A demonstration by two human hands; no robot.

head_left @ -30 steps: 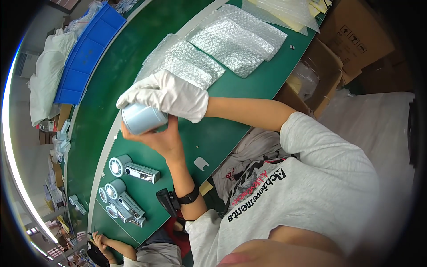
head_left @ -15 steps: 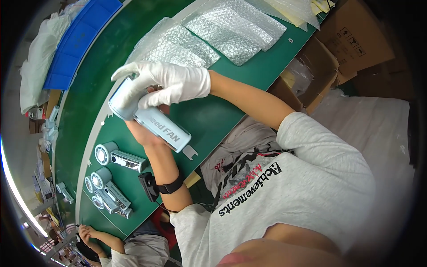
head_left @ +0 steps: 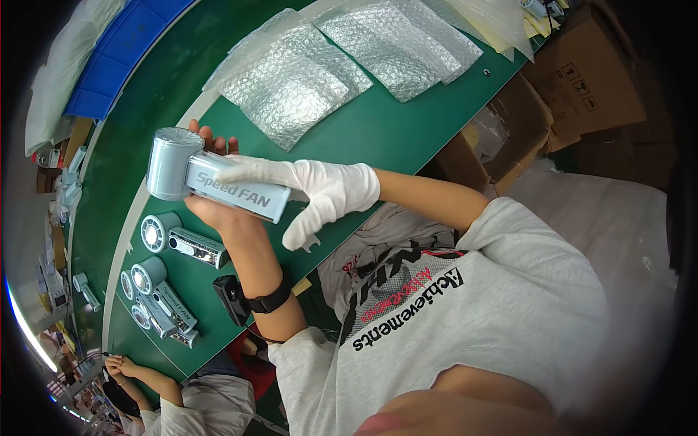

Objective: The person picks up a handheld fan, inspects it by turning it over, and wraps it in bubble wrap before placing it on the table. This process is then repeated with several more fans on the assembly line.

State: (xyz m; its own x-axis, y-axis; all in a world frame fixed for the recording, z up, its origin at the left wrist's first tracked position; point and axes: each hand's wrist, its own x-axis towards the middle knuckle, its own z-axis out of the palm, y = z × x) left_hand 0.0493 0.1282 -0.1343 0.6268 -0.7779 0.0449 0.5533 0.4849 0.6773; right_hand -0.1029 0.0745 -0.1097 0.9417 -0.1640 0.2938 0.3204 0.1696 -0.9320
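A light blue handheld fan (head_left: pixel 167 168), with a round barrel head and a flat handle with lettering, is held above the green table. My bare left hand (head_left: pixel 212 211) is closed round it from beneath. Its fingertips show beyond the far side of the handle, while the fan hides the palm. My right hand (head_left: pixel 331 192), in a white glove, is at the handle's free end. One gloved digit lies stretched along the handle's upper face; the others spread downward, apart from it. Whether they touch the handle's underside is hidden.
Several similar fans (head_left: pixel 174 305) lie on the green table (head_left: pixel 392 138) to the left. Bubble-wrap bags (head_left: pixel 291 87) are spread at the far side. A blue bin (head_left: pixel 120 58) stands at upper left, an opened cardboard box (head_left: pixel 516 138) at right. Another person's hands (head_left: pixel 120 365) show at lower left.
The gloved right hand has slid from the fan's head down to the handle's free end. In my left hand the fan has moved slightly left and turned nearer to level.
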